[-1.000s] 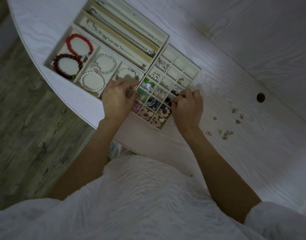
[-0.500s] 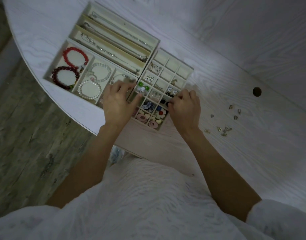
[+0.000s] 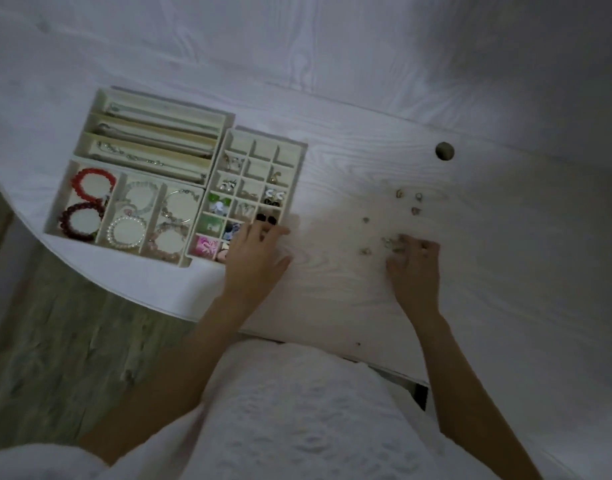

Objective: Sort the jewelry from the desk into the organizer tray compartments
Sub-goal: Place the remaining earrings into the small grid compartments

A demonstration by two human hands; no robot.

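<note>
Seen from above, dim light. Small loose jewelry pieces (image 3: 391,242), prob. earrings or charms, scattered on pale wood-grain counter (image 3: 332,299), well apart from organizer tray (image 3: 299,147) at left. A few more bits further back, near (image 3: 416,210). Right hand (image 3: 413,263) over nearest cluster, fingertips (image 3: 406,241) curled down and touching pieces; can't tell whether grip has closed on one yet. Left hand (image 3: 256,258) resting at tray's near right corner, fingers loosely spread, grip wide, holding nothing.

Tray's small-cell grid partly filled w/ colourful earrings; back cells (image 3: 259,150) bare. Bead bracelets (image 3: 93,183) in left section, chains (image 3: 131,155) in long slots.

Handling, as a guess: very light, hard, tiny, likely slippery on smooth wood; posts or hooks bend easily. Best taken by pinch w/ thumb + forefinger across body of one piece, not scooped.

Orientation: pieces too small and blurred to read any long axis or pointing direction. Tray's long slots run left-right, tilted slightly.
</note>
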